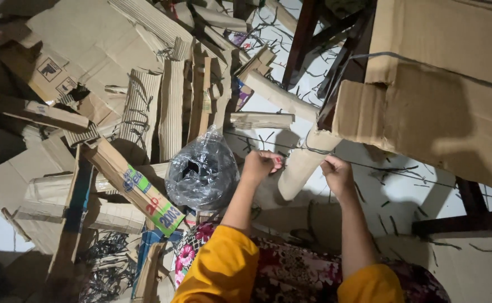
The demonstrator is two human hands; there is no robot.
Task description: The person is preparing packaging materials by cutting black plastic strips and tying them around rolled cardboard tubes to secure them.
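A pale floor (pixel 408 193) strewn with dark strips; dark wooden furniture legs (pixel 305 33) rise beside heaped cardboard scraps (pixel 145 101) under dim light.

One head-worn camera looks steeply down, close over the hands (pixel 299 168) and floor.

Dim scene, harsh frontal light, hard shadows, dark left edge.

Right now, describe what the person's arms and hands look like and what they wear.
Both arms wear short mustard-yellow sleeves that end near the elbow; forearms are bare. The left hand has red-painted nails. The right hand shows no rings, gloves or wristbands.
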